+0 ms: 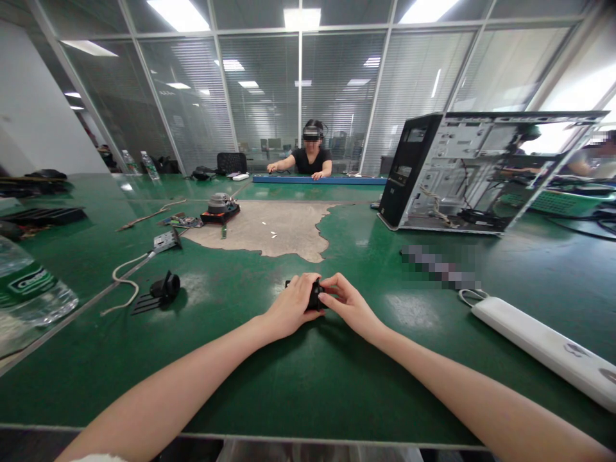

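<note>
Near the middle of the green table (231,385), a small black part (316,296) is mostly hidden between my hands, and its exact kind does not show. My left hand (293,301) wraps over it from the left, fingers on top and thumb low on the near side. From the right, the thumb and fingertips of my right hand (350,303) pinch its side. Off to the left lies another black plastic piece (166,289), with a round end and several flat prongs.
An opened computer case (452,173) stands back right. A white power strip (539,340) lies front right; a water bottle (36,289) lies left. A metal bracket (166,240) with a cable and a fan cooler (220,205) sit farther off. Another person (312,157) sits opposite.
</note>
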Motion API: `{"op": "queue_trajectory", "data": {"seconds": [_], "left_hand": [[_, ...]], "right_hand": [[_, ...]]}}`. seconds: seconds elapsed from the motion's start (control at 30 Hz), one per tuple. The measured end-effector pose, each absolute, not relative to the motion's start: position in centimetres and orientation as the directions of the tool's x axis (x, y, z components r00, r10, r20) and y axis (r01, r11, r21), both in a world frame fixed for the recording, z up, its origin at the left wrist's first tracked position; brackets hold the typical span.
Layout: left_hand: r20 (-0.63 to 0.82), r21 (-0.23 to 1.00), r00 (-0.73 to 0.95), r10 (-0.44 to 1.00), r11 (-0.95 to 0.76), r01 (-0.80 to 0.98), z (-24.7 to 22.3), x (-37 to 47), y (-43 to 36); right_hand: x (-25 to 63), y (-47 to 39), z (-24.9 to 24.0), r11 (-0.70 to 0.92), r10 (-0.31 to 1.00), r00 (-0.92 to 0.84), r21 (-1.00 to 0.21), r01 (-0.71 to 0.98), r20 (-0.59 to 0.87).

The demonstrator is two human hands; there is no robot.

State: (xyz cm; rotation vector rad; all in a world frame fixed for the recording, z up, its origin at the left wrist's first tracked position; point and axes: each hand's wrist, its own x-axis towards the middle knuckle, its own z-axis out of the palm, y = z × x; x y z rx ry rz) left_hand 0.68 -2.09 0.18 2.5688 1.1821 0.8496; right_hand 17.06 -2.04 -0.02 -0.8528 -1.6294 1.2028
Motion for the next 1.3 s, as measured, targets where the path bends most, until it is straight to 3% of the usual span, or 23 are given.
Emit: {"op": "queue_trajectory", "data": {"seconds": [0.17,0.43,0.67,0.93,1.3], "left_hand": [[0.413,0.409,0.515,0.751,-0.658,0.632,0.33,0.67,-2.19],[0.422,0.393,0.514,0.746,-0.662,0.638,0.18,0.65,-2.11],[0.418,0.384,0.512,0.75,-0.657,0.649,0.12,0.68,-2.06],[0.424,0.367,0.525,0.738,-0.67,0.645,0.12,0.59,-2.1],[0.421,0.369,0.529,0.737,-0.672,0.642,0.09,0.59,-2.03]], "right_hand": [[17.09,-1.92,-0.13,0.242,0.912,-0.36,-0.966,0.087,0.196],[17.01,-2.24,0.14,0.29,0.896,-0.358,-0.957,0.027,0.262],[17.01,-1.97,0.05,0.227,0.919,-0.351,-0.97,0.093,0.181],[17.04,-2.36,0.09,0.269,0.891,-0.382,-0.963,0.012,0.244],[17.16,-2.09,-0.01,0.237,0.886,-0.417,-0.971,0.028,0.204]]}}
